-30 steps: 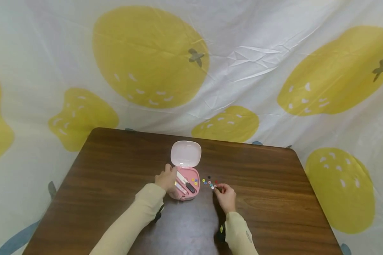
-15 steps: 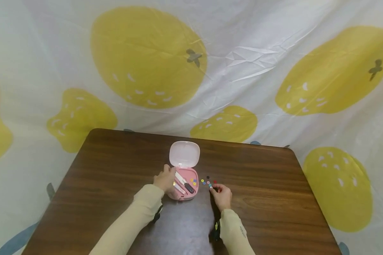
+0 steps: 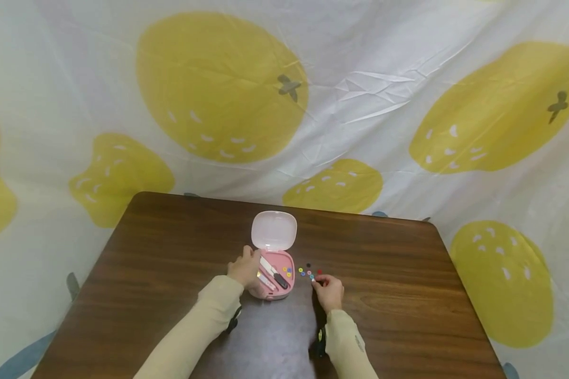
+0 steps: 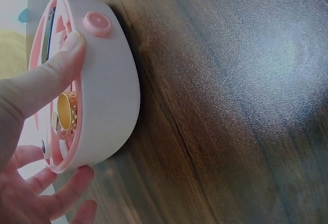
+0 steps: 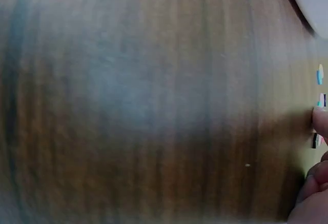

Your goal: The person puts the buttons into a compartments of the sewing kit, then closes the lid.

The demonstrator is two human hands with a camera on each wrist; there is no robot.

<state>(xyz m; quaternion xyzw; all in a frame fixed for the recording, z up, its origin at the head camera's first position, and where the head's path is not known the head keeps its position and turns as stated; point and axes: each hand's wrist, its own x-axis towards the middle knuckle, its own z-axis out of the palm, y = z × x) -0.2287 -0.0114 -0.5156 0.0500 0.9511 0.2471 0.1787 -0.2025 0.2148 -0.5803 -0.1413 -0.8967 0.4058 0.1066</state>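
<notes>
A pink sewing box (image 3: pixel 284 256) lies open on the table, its pale lid (image 3: pixel 275 230) folded back. My left hand (image 3: pixel 244 268) grips its left side; in the left wrist view the thumb presses the rim beside the latch and the fingers lie along the end wall. Inside are a gold thimble-like ring (image 4: pixel 66 112), a black-handled tool (image 3: pixel 281 281) and a few small buttons (image 3: pixel 289 275). Right of the box, my right hand (image 3: pixel 331 292) pinches a small white button (image 3: pixel 313 280) at the table, mostly hidden by thumb and forefinger.
Several loose coloured buttons lie between the box and my right hand, among them a yellow button (image 3: pixel 301 270), a black button (image 3: pixel 308 265) and a red button (image 3: pixel 320 272). A lemon-printed cloth (image 3: pixel 227 84) hangs behind the wooden table (image 3: pixel 180 237).
My right hand has shifted slightly left onto the white button, covering buttons that showed beside it earlier. The left hand keeps its hold on the box.
</notes>
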